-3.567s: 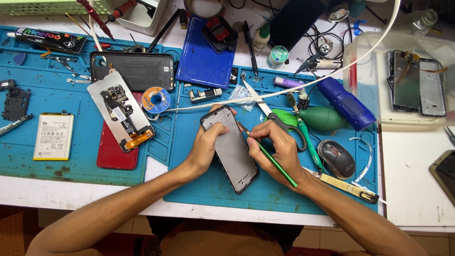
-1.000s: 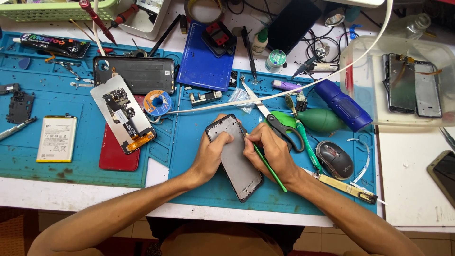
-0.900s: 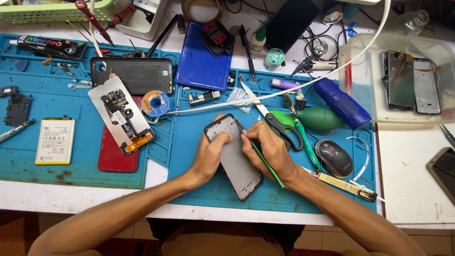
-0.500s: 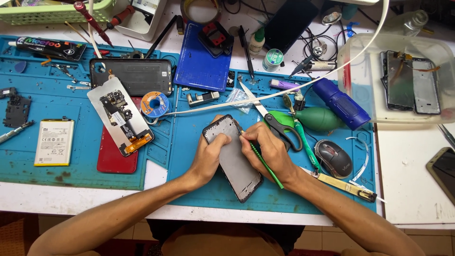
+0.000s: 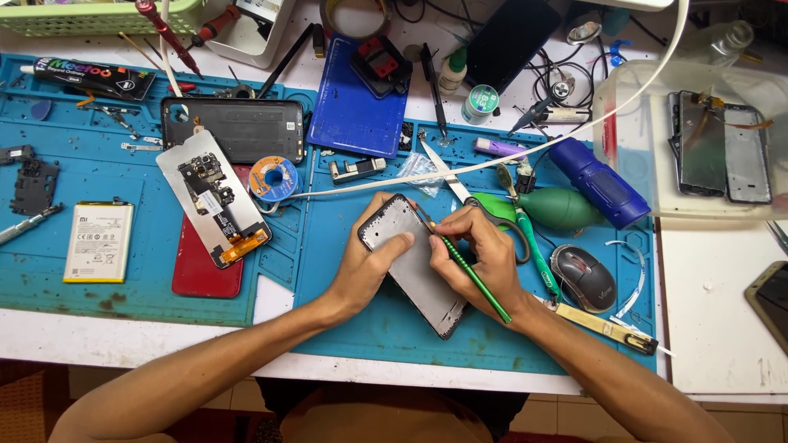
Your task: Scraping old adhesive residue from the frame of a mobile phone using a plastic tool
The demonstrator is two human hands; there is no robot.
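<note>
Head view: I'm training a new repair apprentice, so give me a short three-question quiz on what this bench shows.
1. True or false: the right hand holds a green-handled tool against the phone frame.
2. Which hand steadies the phone frame? A) left hand B) right hand C) neither
3. What lies on the blue mat just right of the right hand, beside the green air blower?

Key:
1. True; its tip meets the frame's upper right edge.
2. A; its thumb lies across the frame's face, fingers behind the top.
3. A grey computer mouse.
</note>
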